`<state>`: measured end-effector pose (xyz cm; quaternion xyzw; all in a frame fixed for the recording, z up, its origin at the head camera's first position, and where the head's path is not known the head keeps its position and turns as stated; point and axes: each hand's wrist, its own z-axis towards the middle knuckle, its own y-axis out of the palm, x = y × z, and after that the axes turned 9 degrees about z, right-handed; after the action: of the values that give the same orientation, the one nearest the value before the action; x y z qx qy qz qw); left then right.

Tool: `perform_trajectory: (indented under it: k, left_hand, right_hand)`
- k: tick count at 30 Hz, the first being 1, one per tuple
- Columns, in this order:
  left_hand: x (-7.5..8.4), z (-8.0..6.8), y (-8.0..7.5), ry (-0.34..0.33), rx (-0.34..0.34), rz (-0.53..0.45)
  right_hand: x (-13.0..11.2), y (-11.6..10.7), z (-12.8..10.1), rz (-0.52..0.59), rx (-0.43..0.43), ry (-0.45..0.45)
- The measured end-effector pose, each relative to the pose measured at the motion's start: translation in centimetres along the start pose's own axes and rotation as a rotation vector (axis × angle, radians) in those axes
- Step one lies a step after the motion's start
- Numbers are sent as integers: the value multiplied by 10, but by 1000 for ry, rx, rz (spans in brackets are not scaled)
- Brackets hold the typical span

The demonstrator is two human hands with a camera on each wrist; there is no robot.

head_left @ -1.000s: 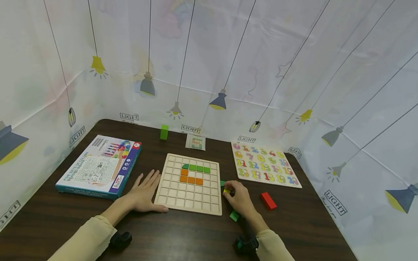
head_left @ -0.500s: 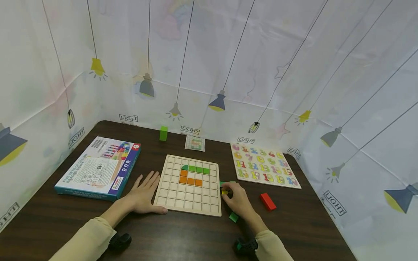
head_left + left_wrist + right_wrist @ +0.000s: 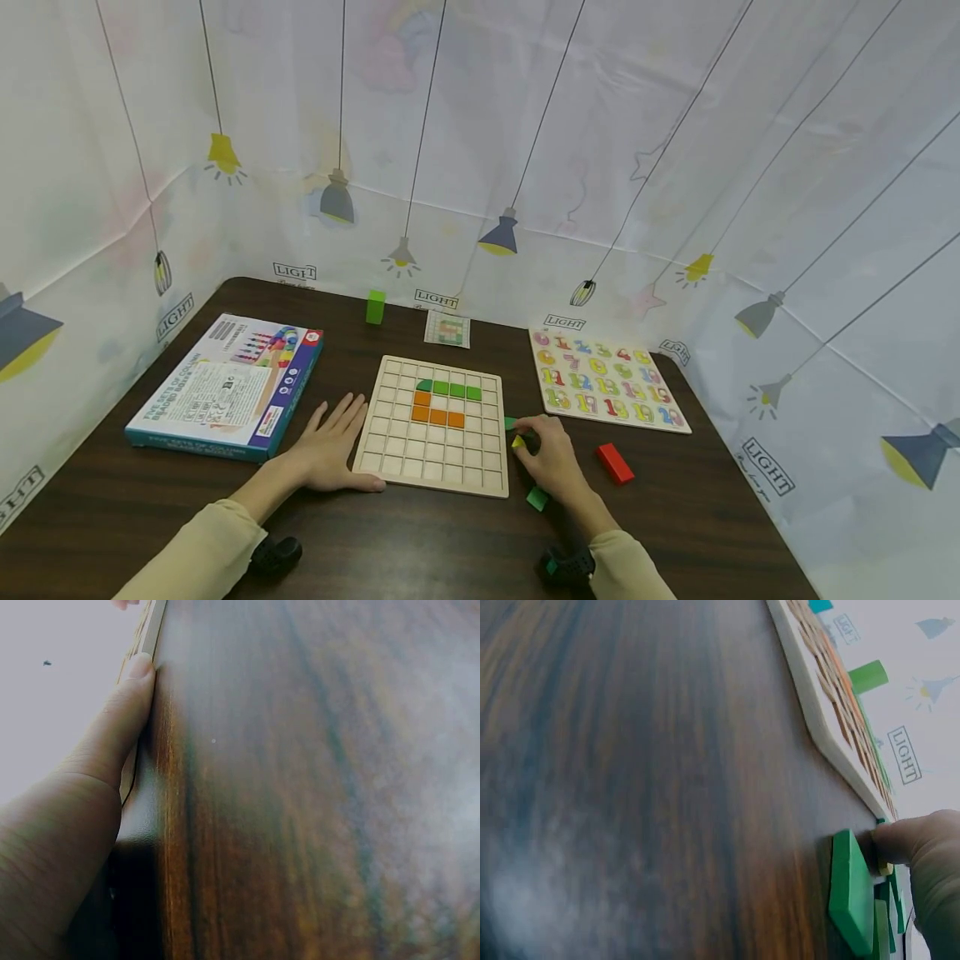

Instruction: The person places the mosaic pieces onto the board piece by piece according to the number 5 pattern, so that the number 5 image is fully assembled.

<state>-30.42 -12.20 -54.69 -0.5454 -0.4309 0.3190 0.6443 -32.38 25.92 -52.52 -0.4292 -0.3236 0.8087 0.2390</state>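
My left hand (image 3: 326, 446) lies flat with fingers spread along the left side of a wooden grid board (image 3: 433, 460). Its thumb (image 3: 120, 720) touches the board's edge in the left wrist view. Orange squares (image 3: 438, 416) and green squares (image 3: 457, 390) sit in the grid, with a dark green rounded piece (image 3: 425, 385) at their corner. Right of the board, my right hand (image 3: 553, 457) pinches a small yellow piece (image 3: 518, 442), mostly hidden by the fingers. A dark green piece (image 3: 510, 423) shows beyond those fingertips, and a green block (image 3: 537, 498) lies under the wrist.
A red block (image 3: 616, 463) lies farther right, below a number puzzle board (image 3: 551, 403). At the left is a boxed game (image 3: 217, 387). A small pattern card (image 3: 447, 329) and an upright light green block (image 3: 376, 307) stand near the back edge.
My right hand shifts slightly left, then back right, and the yellow piece now shows at a different angle between its fingers. The left hand and the board's pieces stay put.
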Motion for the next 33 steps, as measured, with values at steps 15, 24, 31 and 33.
perform_trajectory:
  k: [15,24,31,33]
  left_hand:
    - [1,-1,-2,-1,-5,-2]
    - [4,-2,-8,0,-16,-25]
    - [4,-2,-7,-2,-18,-27]
    - [4,-2,-7,-3,-19,-20]
  right_hand:
    - [-1,2,1,28,33,64]
    - [-12,10,11,93,63,6]
    - [-26,22,20,138,21,21]
    - [-29,25,21,144,9,27]
